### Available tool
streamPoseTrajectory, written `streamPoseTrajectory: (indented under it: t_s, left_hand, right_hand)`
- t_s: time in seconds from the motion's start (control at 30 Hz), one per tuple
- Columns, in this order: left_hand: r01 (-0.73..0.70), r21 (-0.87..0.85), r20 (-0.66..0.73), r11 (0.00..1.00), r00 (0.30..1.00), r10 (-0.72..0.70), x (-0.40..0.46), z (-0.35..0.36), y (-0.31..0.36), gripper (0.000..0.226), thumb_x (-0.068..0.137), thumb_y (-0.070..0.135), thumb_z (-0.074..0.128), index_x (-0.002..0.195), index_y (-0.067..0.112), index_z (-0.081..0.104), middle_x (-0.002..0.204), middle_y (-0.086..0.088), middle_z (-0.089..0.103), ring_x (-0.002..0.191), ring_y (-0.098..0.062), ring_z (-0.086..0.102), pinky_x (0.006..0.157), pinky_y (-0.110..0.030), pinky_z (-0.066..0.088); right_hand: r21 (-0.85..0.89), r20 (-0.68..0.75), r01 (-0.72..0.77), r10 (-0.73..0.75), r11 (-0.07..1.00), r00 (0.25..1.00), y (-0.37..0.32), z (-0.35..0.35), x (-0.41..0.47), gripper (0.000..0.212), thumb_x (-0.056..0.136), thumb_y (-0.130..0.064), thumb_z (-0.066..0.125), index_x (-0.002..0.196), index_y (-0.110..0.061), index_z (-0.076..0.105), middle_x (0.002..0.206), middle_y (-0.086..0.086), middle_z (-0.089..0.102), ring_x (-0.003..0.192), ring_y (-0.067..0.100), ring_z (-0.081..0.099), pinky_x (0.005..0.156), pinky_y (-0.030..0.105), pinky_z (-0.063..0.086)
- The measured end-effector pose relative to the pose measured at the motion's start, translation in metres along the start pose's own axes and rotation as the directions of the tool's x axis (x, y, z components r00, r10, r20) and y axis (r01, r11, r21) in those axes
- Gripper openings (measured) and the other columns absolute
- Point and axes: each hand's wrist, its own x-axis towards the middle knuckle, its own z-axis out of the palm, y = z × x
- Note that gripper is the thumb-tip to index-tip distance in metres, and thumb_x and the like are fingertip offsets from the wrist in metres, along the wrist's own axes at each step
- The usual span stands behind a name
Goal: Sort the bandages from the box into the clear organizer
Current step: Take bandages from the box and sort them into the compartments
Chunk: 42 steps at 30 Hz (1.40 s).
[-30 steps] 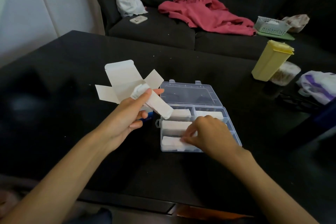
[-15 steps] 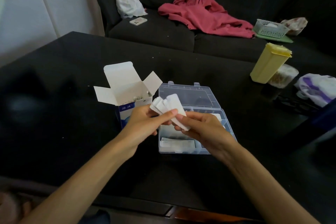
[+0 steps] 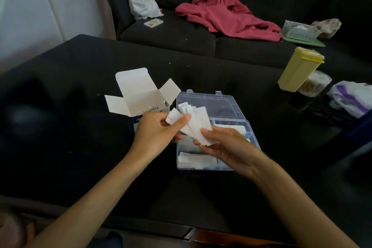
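Both hands pinch a fan of bandages (image 3: pixel 193 125) at centre frame, left hand (image 3: pixel 155 133) at its upper end, right hand (image 3: pixel 225 143) at its lower end, directly above the clear organizer (image 3: pixel 239 106).

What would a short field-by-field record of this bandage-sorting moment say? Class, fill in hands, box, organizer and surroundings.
left hand: pinches a fan of white bandages
right hand: holds the fan's lower end
box: flaps open, left of organizer
clear organizer: lid open, bandages already in some compartments
table: black
yellow container: stands far right
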Motion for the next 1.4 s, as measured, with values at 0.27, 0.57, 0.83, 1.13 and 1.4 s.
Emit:
streamPoseTrajectory:
  t_s: [0.27,0.57,0.83,1.13,1.4]
  left_hand:
    - [-0.174,0.344,0.056,0.923,0.985,0.165,0.001,-0.033,-0.001,0.018,0.085,0.036,0.063,0.102,0.036,0.067,0.092,0.025,0.065,0.085,0.009,0.061,0.075,-0.012,0.046]
    - [-0.305,0.592,0.325,0.746,0.937,0.126,-0.009,-0.021,-0.003,0.027,0.084,0.036,0.065,0.111,0.042,0.062,0.105,0.022,0.063,0.063,0.004,0.054,0.078,-0.011,0.045]
    - [-0.483,0.629,0.554,0.610,0.828,0.085,-0.010,-0.020,-0.010,0.034,0.092,0.036,0.054,0.126,0.044,0.051,0.127,0.026,0.048,0.083,0.010,0.049,0.085,-0.012,0.040]
    - [-0.476,0.642,0.549,0.602,0.833,0.072,-0.005,-0.020,-0.015,0.033,0.090,0.036,0.057,0.122,0.043,0.055,0.125,0.024,0.052,0.076,0.008,0.046,0.077,-0.008,0.039]
    - [-0.065,0.364,0.073,0.929,0.996,0.041,0.003,-0.021,-0.005,0.009,0.091,0.034,0.055,0.091,0.035,0.064,0.085,0.020,0.063,0.053,0.002,0.061,0.060,-0.013,0.045]
  right_hand:
    - [-0.846,0.056,0.185,-0.261,0.501,0.964,-0.022,-0.033,-0.002,0.009,0.080,-0.023,0.069,0.088,-0.025,0.071,0.082,-0.016,0.069,0.076,0.004,0.066,0.067,0.017,0.054]
    - [-0.964,0.156,0.195,-0.212,0.181,0.965,-0.007,-0.024,0.020,0.028,0.079,-0.023,0.073,0.106,-0.018,0.071,0.106,-0.005,0.069,0.076,0.003,0.058,0.069,0.013,0.049]
    - [-0.977,0.190,0.171,-0.154,-0.126,0.970,0.001,-0.024,0.012,0.028,0.096,-0.026,0.047,0.121,-0.026,0.061,0.124,-0.002,0.060,0.106,0.015,0.056,0.086,0.027,0.044]
    - [-0.987,0.159,0.163,-0.205,0.006,0.966,0.005,-0.025,0.020,0.035,0.083,-0.041,0.065,0.111,-0.020,0.069,0.108,-0.005,0.067,0.084,0.007,0.054,0.073,0.022,0.047]
    - [-0.837,-0.034,0.155,-0.334,0.525,0.942,-0.023,-0.035,0.009,0.024,0.082,-0.034,0.066,0.075,-0.013,0.072,0.077,0.013,0.066,0.062,0.022,0.053,0.057,0.026,0.043]
